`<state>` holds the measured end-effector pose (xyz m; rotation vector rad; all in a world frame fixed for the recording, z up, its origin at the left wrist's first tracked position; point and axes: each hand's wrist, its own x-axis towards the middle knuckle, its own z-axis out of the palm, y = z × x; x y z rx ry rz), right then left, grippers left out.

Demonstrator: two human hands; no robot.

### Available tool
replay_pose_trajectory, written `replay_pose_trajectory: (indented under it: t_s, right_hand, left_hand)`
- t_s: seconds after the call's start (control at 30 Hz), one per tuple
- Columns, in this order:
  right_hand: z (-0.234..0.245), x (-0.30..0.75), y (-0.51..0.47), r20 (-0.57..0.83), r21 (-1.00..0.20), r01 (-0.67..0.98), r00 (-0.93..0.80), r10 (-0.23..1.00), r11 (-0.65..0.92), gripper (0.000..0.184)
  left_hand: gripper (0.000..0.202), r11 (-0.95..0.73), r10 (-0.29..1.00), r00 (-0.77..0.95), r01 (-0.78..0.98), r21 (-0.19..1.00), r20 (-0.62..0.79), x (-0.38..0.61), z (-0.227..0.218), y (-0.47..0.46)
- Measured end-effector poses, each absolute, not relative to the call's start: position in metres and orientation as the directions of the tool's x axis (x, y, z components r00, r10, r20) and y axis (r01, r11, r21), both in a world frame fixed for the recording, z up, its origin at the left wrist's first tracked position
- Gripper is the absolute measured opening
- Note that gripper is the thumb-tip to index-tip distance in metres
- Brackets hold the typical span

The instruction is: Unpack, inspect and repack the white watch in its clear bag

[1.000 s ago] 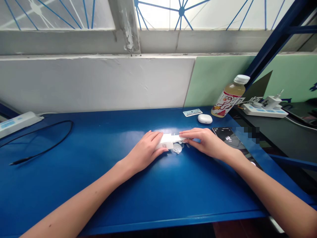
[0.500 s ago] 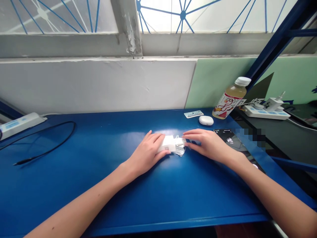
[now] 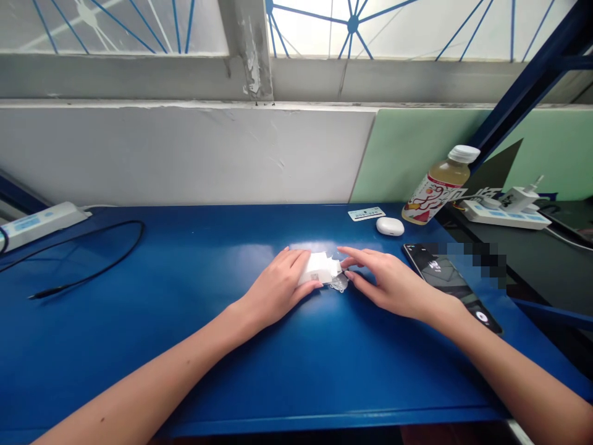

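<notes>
My left hand (image 3: 278,287) is closed around a small white box (image 3: 319,267) lying on the blue tabletop (image 3: 287,371). Its thumb presses the near side and the fingers cover the far side. White flaps stand out at the box's right end, and a crumpled piece of clear plastic (image 3: 340,283) lies just beside them. At that end is my right hand (image 3: 393,281), its thumb and index finger apart. A bent finger touches the flaps; whether it pinches anything is hidden.
A white earbud case (image 3: 390,226), a small card (image 3: 366,214) and a drink bottle (image 3: 435,191) stand behind my right hand. A phone (image 3: 451,284) lies to the right. Power strips (image 3: 504,214) sit at both sides; a black cable (image 3: 111,266) lies left.
My right fingers have moved in against the box's open end. A white piece that stuck out there now shows less. The whole view has shifted slightly.
</notes>
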<state>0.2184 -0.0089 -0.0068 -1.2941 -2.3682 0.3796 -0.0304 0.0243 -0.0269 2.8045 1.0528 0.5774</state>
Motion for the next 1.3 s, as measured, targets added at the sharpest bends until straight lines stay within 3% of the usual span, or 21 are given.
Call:
replay_pose_trajectory:
  t_s: [0.5, 0.77, 0.97, 1.07, 1.2, 1.3]
  right_hand:
    - [-0.014, 0.205, -0.017, 0.159, -0.579, 0.624, -0.545, 0.823, 0.525, 0.063]
    - [-0.009, 0.214, -0.009, 0.192, -0.490, 0.664, -0.550, 0.813, 0.565, 0.053]
    - [-0.009, 0.226, -0.001, 0.310, -0.333, 0.830, -0.353, 0.883, 0.448, 0.037]
    - [-0.009, 0.224, -0.003, 0.283, -0.402, 0.810, -0.333, 0.900, 0.426, 0.033]
    - [-0.007, 0.214, -0.009, 0.313, -0.541, 0.671, -0.399, 0.862, 0.507, 0.032]
    - [-0.009, 0.209, -0.011, 0.306, -0.577, 0.611, -0.453, 0.837, 0.542, 0.034]
  left_hand:
    - [0.045, -0.778, 0.628, 0.729, 0.589, 0.219, 0.272, -0.032, -0.033, 0.025]
    - [0.059, -0.770, 0.636, 0.761, 0.615, 0.170, 0.131, -0.031, -0.033, 0.026]
    - [0.061, -0.771, 0.634, 0.765, 0.613, 0.173, 0.112, -0.033, -0.032, 0.026]
    - [0.060, -0.767, 0.638, 0.758, 0.612, 0.194, 0.134, -0.034, -0.033, 0.026]
    - [0.061, -0.774, 0.630, 0.761, 0.602, 0.196, 0.154, -0.034, -0.034, 0.026]
    - [0.060, -0.779, 0.625, 0.764, 0.596, 0.193, 0.163, -0.034, -0.034, 0.026]
